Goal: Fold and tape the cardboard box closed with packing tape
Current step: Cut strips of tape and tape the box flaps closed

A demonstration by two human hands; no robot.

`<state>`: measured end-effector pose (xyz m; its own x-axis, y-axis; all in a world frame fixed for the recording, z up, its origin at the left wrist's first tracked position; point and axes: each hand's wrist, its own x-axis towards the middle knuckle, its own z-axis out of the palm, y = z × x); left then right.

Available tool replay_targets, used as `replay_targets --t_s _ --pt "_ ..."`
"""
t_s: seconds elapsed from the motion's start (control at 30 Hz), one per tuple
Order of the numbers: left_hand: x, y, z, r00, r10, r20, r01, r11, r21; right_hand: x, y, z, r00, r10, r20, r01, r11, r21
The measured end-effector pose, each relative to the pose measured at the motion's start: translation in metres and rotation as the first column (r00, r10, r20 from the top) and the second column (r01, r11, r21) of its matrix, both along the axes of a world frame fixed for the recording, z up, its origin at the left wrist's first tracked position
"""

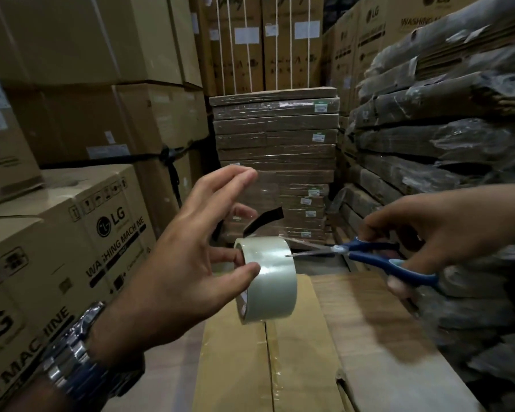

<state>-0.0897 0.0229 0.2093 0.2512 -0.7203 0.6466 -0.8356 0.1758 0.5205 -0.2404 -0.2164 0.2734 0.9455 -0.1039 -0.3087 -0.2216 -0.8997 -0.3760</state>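
The left hand (176, 263) pinched the clear packing-tape roll (269, 281), upper fingers splayed; the right hand (428, 230) gripped blue-handled steel scissors (338, 249), tip seemingly touching it.

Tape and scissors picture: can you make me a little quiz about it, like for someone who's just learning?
1. Which hand holds the tape?
2. True or false: the scissors in the right hand have red handles.
3. Where do the scissor tips point? A) at the tape B) straight up C) straight down

Key:
1. The left hand, thumb on the outside of the roll.
2. False: the handles are blue.
3. A
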Motion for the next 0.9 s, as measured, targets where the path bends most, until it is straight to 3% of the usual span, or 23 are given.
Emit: replay_targets --t_s 0.37,0.9 --pt "-0.002 -0.001 0.006 0.998 -0.053 -0.02 0.053 0.999 -0.01 0.019 0.011 0.011 0.999 0.045 0.006 -0.046 0.999 0.027" --pt "0.003 0.001 0.009 0.995 -0.091 -0.045 0.092 0.996 0.006 0.021 0.005 0.003 0.988 0.077 0.136 -0.084 0.995 0.044"
